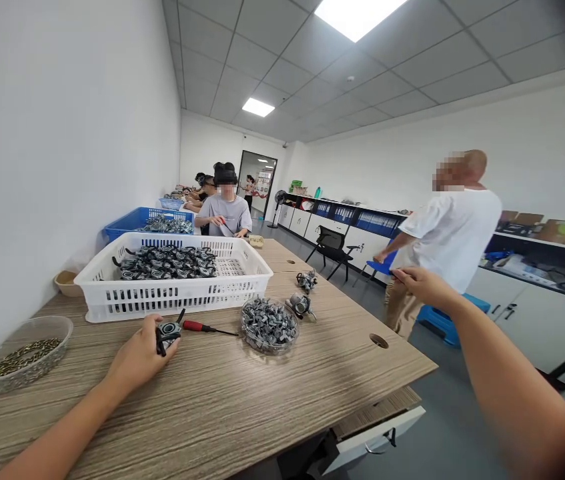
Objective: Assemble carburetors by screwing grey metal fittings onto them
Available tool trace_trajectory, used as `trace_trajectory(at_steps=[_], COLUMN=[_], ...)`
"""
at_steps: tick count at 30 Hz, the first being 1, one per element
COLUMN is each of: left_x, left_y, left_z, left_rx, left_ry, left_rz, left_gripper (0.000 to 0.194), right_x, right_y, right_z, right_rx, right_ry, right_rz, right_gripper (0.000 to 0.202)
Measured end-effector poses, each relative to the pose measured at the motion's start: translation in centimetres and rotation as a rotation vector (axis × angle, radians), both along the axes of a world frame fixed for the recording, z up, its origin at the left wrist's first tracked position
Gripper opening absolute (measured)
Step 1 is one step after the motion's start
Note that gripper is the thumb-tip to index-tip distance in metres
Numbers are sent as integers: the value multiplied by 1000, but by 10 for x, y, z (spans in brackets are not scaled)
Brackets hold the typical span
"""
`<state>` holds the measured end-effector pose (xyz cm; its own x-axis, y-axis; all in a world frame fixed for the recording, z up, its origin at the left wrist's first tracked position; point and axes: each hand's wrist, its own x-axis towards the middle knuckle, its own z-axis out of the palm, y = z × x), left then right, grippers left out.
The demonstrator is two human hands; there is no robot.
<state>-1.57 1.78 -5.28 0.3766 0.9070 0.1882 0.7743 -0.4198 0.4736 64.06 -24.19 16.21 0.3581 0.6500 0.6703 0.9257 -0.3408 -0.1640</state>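
My left hand is closed around a grey and black fishing reel body, just above the table in front of the white basket. A screwdriver with a red and black handle lies beside it, its shaft pointing at a round clear dish heaped with small grey metal parts. My right hand is raised past the table's right edge, away from the parts. Its fingers are pinched together; whatever may be between them is too small to make out.
A white basket holds many reel bodies; a blue crate stands behind. Two reels sit beyond the dish. A plastic tub of small brass-coloured pieces is at left. One person sits opposite; another stands at right.
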Motion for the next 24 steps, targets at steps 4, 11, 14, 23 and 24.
trace_trajectory(at_steps=[4,11,14,23,24], left_x=[-1,-1,1,2,1], left_y=[2,0,2,-2,-3], left_z=[-4,-4,-8,-4,-1], left_rx=[21,59,111,119,109], left_ry=[-24,-82,-99,-80,-60], left_rz=[2,-41,-101,-193,-198], left_gripper=[62,47,35,33,36], right_x=[-22,-123,-156,-176,-177], right_y=[15,36,45,60,59], right_z=[-9,-136,-191,-252,-253], right_rx=[-292,-430,-407,-349,-349], right_ry=[279,465,485,427,417], right_rz=[176,386,395,247,236], right_gripper=[70,68,67,43,41])
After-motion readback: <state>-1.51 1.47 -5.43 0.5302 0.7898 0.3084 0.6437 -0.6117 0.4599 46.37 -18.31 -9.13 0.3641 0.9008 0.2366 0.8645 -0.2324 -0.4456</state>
